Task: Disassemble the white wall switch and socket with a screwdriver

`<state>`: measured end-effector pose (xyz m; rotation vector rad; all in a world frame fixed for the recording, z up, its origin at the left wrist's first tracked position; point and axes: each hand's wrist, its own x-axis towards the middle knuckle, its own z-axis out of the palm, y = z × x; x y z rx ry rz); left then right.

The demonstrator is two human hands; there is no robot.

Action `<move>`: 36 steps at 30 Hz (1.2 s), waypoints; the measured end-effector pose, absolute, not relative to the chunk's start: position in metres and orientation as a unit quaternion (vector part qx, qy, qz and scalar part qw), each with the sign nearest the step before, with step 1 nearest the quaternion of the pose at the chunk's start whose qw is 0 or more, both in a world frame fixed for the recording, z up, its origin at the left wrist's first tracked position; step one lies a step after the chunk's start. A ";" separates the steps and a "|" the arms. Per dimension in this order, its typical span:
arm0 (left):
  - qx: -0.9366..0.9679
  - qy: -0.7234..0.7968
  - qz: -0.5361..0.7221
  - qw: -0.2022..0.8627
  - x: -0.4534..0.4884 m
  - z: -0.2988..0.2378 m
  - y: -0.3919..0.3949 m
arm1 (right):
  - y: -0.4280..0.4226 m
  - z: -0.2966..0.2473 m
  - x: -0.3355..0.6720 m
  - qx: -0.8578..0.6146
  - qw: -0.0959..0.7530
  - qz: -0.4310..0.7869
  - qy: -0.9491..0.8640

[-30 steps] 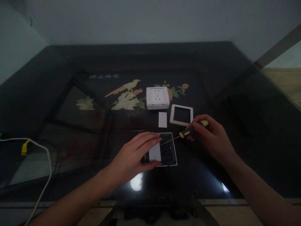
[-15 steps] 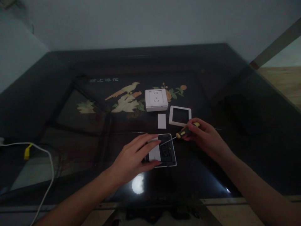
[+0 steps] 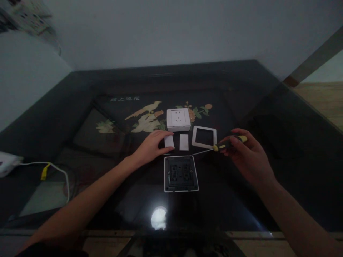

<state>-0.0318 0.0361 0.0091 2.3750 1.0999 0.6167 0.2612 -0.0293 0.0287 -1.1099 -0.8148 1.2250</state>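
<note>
My left hand (image 3: 152, 147) grips a white switch rocker plate (image 3: 169, 141) by its top and bottom edges, low at the table. Beside it lies a second white rocker plate (image 3: 184, 142). In my right hand (image 3: 245, 153) is a screwdriver (image 3: 229, 143) with a black and yellow handle, its thin shaft pointing left. Nearer to me rests the switch body (image 3: 180, 174), white-edged with a black inside and two mechanisms exposed. A white frame (image 3: 204, 147) lies flat just left of the screwdriver handle.
A white wall socket on a box (image 3: 178, 119) stands behind the plates. At the left, a white cable (image 3: 57, 167) with a yellow tag runs from a white power strip (image 3: 8, 163). The dark glossy table (image 3: 120, 203) meets a wall at the back.
My left hand has lifted the rocker plate off the switch body and carried it forward, beside the other plate. My right hand has drawn the screwdriver away to the right.
</note>
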 end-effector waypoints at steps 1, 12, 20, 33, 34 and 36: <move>0.866 0.389 0.219 0.224 -0.029 0.005 0.040 | -0.030 0.029 0.261 -0.476 0.613 0.526 -0.347; 0.862 0.376 0.239 0.242 -0.025 0.014 0.027 | -0.031 0.034 0.260 -0.475 0.652 0.457 -0.375; 0.841 0.350 0.235 0.339 -0.022 0.030 -0.044 | -0.044 0.037 0.250 -0.450 0.681 0.344 -0.464; 0.838 0.358 0.166 0.378 -0.023 0.027 -0.049 | -0.049 0.032 0.252 -0.445 0.656 0.263 -0.550; 0.838 0.359 0.168 0.376 -0.023 0.027 -0.049 | -0.049 0.032 0.252 -0.445 0.655 0.258 -0.553; 0.837 0.361 0.172 0.374 -0.023 0.026 -0.048 | -0.050 0.035 0.250 -0.446 0.651 0.244 -0.564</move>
